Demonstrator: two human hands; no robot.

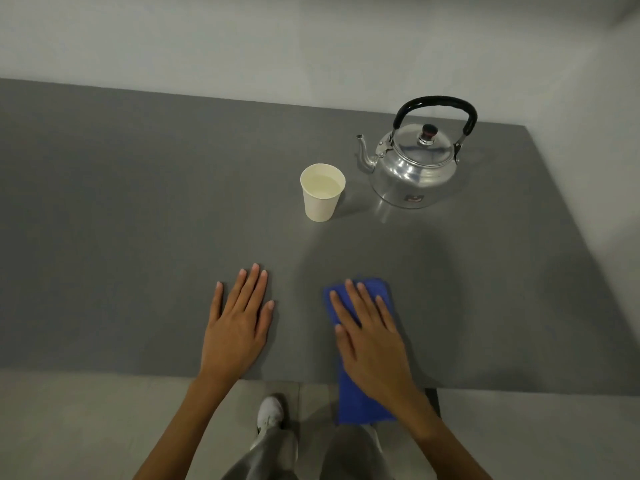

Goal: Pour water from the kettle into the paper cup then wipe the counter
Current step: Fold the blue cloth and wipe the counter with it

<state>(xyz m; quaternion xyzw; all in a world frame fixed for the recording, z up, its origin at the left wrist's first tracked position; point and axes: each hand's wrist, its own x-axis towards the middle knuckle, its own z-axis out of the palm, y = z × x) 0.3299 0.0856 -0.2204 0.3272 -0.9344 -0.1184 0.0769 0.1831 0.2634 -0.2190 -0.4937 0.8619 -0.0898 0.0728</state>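
The paper cup (322, 192) stands upright on the grey counter (138, 202) and holds water nearly to the brim, so the pouring looks finished and the wiping is the step in hand. The kettle (414, 161) sits just right of the cup and a little farther back, its spout pointing toward the cup without touching it.

Nearer than the cup and slightly to its right, the right hand (372, 337) lies flat, fingers spread, pressing down on the folded blue cloth (360, 393). It is not pinching the cloth. The cloth's near end hangs off the counter's front edge. The left hand (239, 327) lies nearer than the cup and to its left, palm down on bare counter, fingers spread, holding nothing.

The main risk is probably the full cup: a wipe swept far back could knock it, and being light paper it would tip or slop easily. With only a flat palm on it, the cloth may also bunch up or slip rather than travel with the hand, and its overhanging end could drag it off the edge.
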